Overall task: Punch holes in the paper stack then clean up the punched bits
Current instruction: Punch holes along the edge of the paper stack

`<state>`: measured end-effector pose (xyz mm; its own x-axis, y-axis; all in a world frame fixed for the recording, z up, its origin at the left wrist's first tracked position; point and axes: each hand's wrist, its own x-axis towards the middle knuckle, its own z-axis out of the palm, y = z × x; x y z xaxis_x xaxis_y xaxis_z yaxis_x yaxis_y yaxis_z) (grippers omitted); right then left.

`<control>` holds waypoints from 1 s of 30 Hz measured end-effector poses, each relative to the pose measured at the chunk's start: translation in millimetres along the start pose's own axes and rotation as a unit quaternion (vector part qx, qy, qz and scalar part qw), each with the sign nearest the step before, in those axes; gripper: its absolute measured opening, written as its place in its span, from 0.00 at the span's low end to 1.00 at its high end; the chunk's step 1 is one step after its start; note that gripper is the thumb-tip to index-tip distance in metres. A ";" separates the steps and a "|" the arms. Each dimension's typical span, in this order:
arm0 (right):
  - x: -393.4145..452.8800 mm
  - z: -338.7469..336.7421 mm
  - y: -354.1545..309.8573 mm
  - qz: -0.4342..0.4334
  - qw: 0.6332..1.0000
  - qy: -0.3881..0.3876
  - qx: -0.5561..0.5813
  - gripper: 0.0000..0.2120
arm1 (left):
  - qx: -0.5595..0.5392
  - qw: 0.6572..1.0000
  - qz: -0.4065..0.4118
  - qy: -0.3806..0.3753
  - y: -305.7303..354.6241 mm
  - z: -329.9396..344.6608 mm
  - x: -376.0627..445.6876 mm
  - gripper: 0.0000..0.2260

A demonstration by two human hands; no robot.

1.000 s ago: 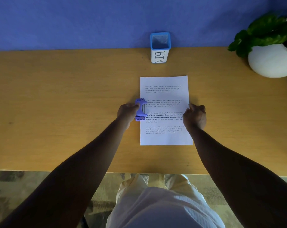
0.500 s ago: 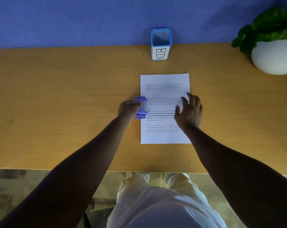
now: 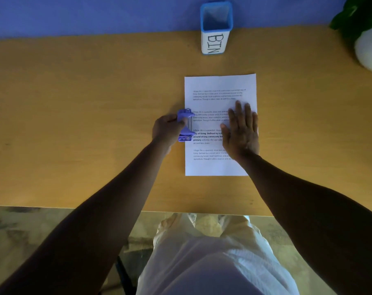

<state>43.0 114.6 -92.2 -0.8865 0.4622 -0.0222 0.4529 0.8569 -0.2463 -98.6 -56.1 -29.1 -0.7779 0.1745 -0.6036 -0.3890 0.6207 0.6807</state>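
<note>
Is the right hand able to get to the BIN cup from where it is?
Probably yes. The right hand lies flat on the paper, holding nothing, and only bare table lies between the paper's far edge and the BIN cup.

The desk (image 3: 74, 124) lies bare across its whole left half and along the near edge. At the far edge, mid-width, stands the bin (image 3: 216, 28); a potted plant (image 3: 368, 39) fills the far right corner. The paper stack (image 3: 214, 86) lies in the middle, with open desk between it and the bin.
</note>
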 end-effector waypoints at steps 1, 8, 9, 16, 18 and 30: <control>-0.4 1.8 0.3 0.000 1.000 0.003 -0.001 0.27 | 0.010 1.000 0.007 0.006 -0.9 0.7 0.7 0.04; -0.2 9.2 1.3 0.003 1.000 0.030 -0.006 0.27 | 0.040 0.998 0.031 0.032 -6.1 0.8 5.2 0.02; -0.4 9.8 1.4 0.003 0.999 0.032 -0.008 0.27 | 0.043 0.998 0.037 0.034 -7.4 0.7 5.0 0.03; 0.1 12.9 2.5 0.000 0.999 0.051 -0.005 0.27 | 0.037 0.996 0.050 0.066 -11.5 2.4 1.8 0.14; -0.4 13.9 2.7 0.001 0.999 0.051 -0.007 0.27 | 0.038 0.995 0.055 0.068 -12.4 2.4 1.8 0.16; -0.9 14.4 3.7 -0.011 0.998 0.069 -0.004 0.27 | 0.102 0.991 0.050 0.065 -10.2 0.8 6.2 0.16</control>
<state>44.1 114.1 -107.1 -0.8745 0.4706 0.1174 0.4356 0.8685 -0.2367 -99.0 -60.7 -40.1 -0.8702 0.1507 -0.4690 -0.2091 0.7491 0.6286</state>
